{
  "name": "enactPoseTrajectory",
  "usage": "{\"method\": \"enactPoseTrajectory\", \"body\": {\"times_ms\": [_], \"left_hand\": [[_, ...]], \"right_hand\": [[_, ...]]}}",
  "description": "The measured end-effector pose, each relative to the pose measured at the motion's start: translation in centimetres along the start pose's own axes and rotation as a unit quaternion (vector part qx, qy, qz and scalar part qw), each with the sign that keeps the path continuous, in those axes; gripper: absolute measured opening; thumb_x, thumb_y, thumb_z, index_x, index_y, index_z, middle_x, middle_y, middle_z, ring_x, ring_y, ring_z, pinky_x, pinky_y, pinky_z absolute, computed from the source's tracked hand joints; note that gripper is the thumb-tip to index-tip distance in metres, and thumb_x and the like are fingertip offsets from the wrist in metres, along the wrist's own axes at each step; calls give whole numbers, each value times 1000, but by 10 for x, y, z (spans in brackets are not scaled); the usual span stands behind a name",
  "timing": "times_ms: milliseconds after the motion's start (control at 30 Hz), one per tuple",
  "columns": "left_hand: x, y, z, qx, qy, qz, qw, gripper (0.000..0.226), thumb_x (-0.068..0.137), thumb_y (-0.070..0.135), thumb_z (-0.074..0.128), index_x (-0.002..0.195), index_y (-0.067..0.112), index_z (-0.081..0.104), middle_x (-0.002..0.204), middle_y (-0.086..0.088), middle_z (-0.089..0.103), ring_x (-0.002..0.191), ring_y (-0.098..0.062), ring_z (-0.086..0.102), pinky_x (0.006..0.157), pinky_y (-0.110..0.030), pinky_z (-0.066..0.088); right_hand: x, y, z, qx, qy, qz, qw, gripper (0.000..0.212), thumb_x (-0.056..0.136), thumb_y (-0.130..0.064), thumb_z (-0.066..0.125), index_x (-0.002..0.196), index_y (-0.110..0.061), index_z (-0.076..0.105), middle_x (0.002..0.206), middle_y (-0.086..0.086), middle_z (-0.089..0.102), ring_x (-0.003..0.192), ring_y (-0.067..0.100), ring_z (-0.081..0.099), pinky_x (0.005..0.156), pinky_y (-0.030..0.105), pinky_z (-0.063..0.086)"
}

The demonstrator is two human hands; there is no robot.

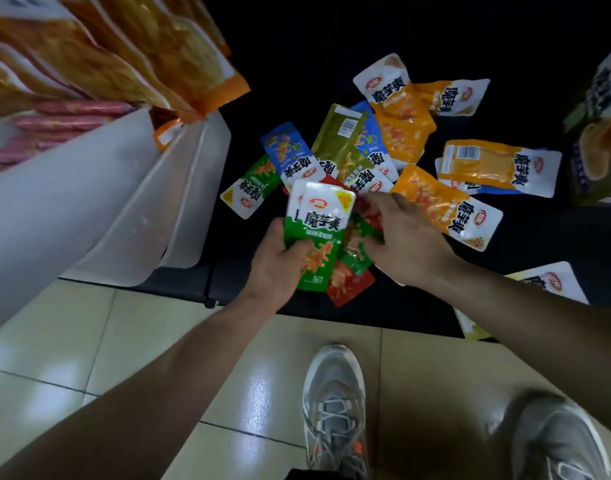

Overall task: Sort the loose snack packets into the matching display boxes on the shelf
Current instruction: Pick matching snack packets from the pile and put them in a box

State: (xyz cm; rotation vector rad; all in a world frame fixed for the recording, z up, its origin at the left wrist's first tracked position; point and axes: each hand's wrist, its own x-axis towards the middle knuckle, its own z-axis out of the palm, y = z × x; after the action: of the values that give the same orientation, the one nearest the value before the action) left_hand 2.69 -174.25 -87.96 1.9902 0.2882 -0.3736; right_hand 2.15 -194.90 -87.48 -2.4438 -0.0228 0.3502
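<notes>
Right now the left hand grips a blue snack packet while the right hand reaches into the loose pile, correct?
No: the head view shows the left hand gripping a green snack packet, not a blue one. A blue packet lies loose in the pile. The right hand does reach into the loose pile.

left hand [280, 263] — thumb and fingers grip green packets [316, 220] | right hand [406, 239] — palm down, fingers bent | forearms extended

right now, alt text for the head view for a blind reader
A person's left hand grips a stack of green snack packets while the right hand reaches into a loose pile of orange, blue, green and red packets on a dark shelf.
</notes>
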Motion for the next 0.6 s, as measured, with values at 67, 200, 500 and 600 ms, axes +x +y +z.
{"method": "enactPoseTrajectory", "body": {"times_ms": [67,200,500,600], "left_hand": [[7,0,-10,-78,68,-33,994,22,91,8,63,106,24,61,94,0,70,84,-18,67,76,-36,55],[16,-10,-26,-153,141,-117,971,32,82,15,66,114,12,65,93,-6,73,82,-28,71,71,-40,57],[16,-10,-25,-172,122,-159,964,28,91,11,64,118,10,63,100,-13,73,79,-27,72,73,-42,59],[7,-2,-18,-214,90,-166,959,23,93,9,61,117,9,62,101,-14,73,81,-31,72,79,-50,58]], "right_hand": [[-3,-8,8,-70,2,5,998,73,90,-50,63,148,-16,35,142,9,41,130,33,41,102,45,41],[1,-24,23,-215,-2,3,977,85,78,-68,67,137,-12,40,131,12,41,125,33,42,101,49,41],[6,-19,-5,-38,-20,38,998,59,99,-41,57,148,-16,38,114,15,62,82,27,63,65,34,40],[2,-26,-10,228,-66,69,969,19,104,-28,51,113,-14,59,91,13,58,66,30,54,69,49,46]]}}
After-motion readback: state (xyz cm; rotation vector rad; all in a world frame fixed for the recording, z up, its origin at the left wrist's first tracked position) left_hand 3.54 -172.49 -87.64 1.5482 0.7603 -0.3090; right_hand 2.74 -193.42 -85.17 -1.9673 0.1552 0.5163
